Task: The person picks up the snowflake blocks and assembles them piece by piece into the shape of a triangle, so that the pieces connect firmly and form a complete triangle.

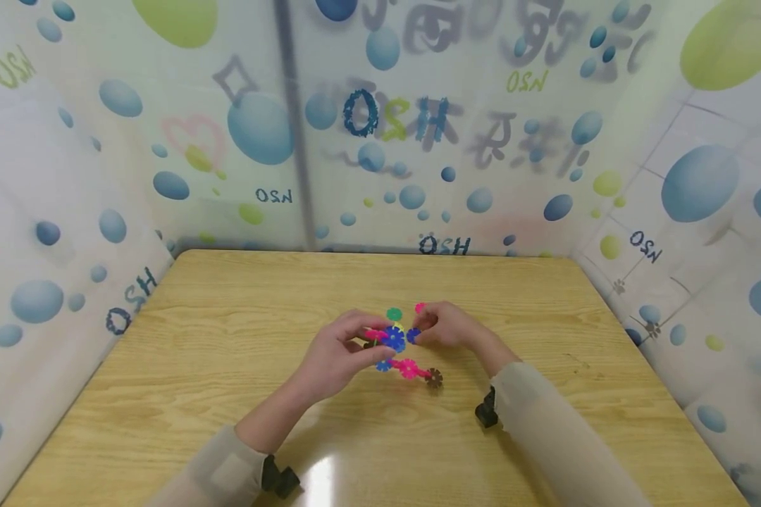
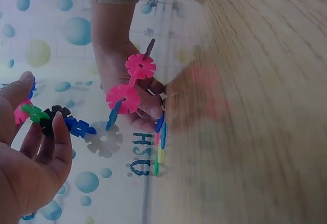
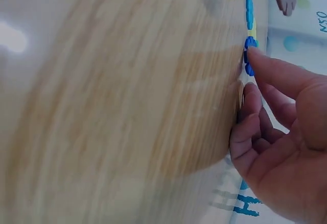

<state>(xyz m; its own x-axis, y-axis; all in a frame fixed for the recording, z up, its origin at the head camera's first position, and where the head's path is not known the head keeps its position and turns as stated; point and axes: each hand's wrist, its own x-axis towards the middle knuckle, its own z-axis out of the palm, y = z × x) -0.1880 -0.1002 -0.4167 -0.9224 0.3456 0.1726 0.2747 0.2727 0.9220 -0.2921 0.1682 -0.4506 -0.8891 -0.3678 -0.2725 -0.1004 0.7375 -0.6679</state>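
Note:
My left hand (image 1: 332, 355) holds a chain of interlocking plastic snowflake discs between thumb and fingers. In the left wrist view the chain runs from a green disc (image 2: 36, 113) and a black disc (image 2: 48, 122) through a blue disc (image 2: 80, 127) and a clear disc (image 2: 103, 139) to two pink discs (image 2: 123, 99) and a brown disc (image 1: 434, 378) at its end. The chain hangs above the table. My right hand (image 1: 453, 327) pinches a dark blue disc (image 3: 249, 69) at the tabletop, just right of the chain, its other fingers curled.
Loose discs lie flat beyond my hands, among them a green disc (image 1: 394, 314), a pink disc (image 1: 420, 308) and a light blue disc (image 3: 249, 12). The wooden table (image 1: 260, 289) ends at patterned curtains (image 1: 228, 204) at the back and sides.

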